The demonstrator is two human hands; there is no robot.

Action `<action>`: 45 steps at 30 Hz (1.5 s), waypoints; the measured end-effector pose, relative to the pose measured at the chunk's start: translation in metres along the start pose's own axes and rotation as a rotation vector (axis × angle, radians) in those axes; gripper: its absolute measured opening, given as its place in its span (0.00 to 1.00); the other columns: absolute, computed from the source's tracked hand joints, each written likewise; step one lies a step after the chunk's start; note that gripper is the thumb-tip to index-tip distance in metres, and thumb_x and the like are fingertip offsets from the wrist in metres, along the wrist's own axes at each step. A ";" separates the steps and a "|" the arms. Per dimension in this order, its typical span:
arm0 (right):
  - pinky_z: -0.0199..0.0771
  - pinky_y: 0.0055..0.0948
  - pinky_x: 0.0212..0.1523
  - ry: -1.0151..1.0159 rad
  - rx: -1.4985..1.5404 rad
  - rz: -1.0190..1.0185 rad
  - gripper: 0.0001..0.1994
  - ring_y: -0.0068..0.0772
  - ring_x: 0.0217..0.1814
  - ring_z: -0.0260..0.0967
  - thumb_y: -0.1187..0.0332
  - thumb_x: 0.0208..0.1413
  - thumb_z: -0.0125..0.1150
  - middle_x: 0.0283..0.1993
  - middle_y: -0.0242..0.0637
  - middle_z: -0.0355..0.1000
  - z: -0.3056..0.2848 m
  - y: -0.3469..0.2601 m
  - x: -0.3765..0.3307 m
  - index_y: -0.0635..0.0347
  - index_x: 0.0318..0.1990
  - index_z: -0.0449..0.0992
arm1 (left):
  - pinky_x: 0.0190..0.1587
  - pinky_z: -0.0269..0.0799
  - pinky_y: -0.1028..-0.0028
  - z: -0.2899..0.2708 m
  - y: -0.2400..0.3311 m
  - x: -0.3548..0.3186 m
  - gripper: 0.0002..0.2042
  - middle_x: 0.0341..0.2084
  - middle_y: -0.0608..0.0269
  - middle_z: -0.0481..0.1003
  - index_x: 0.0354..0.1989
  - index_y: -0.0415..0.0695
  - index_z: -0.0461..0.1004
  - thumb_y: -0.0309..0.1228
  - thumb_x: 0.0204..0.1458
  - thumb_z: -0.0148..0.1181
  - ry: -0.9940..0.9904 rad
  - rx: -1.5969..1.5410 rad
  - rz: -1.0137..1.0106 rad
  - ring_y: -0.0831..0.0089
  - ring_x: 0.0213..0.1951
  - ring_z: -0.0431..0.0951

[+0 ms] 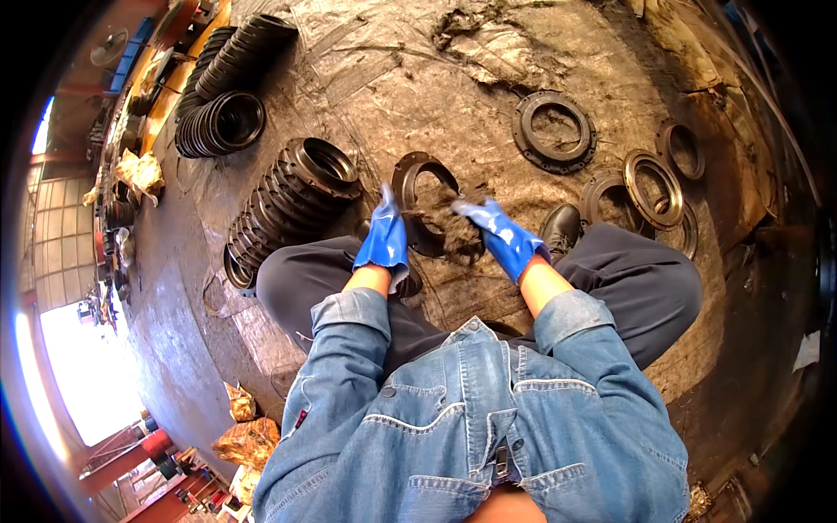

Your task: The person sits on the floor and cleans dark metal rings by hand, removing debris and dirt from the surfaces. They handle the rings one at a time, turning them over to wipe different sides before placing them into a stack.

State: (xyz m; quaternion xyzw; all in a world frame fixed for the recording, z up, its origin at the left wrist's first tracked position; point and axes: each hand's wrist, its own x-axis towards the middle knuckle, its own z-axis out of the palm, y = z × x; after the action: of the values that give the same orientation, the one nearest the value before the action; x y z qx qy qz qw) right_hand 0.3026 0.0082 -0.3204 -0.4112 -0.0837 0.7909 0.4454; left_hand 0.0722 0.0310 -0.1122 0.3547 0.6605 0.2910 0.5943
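**Workshop floor and surroundings: condition as seen**

The floor (366,61) is a dark, grimy surface, heavily stained and streaked, with a clump of dirt or debris (475,30) lying near the far edge. It appears worn and wrinkled in places, as if covered by sheeting. Crumpled brown paper or sacking (248,440) lies at the near left, with a second crumpled piece (139,170) further off. A large opening (87,366) at the left admits strong daylight, overexposed. Beside it stands a pale tiled wall (61,244). Red-painted steel members (131,458) show at the lower left. A fan (109,48) is visible at the upper left. The right side lies in deep shadow.
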 end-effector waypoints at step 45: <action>0.80 0.39 0.60 0.096 -1.537 -0.819 0.28 0.41 0.50 0.79 0.70 0.48 0.72 0.49 0.44 0.81 0.178 -0.090 0.058 0.63 0.59 0.74 | 0.31 0.74 0.73 -0.053 -0.025 0.057 0.34 0.33 0.56 0.84 0.50 0.36 0.80 0.62 0.62 0.55 0.095 -0.076 -0.153 0.72 0.28 0.81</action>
State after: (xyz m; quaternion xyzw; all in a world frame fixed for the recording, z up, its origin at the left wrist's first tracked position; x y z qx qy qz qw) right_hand 0.2154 0.1481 -0.1938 -0.5684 -0.7165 0.2746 0.2969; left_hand 0.0140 0.0646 -0.1588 0.2663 0.7014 0.2864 0.5960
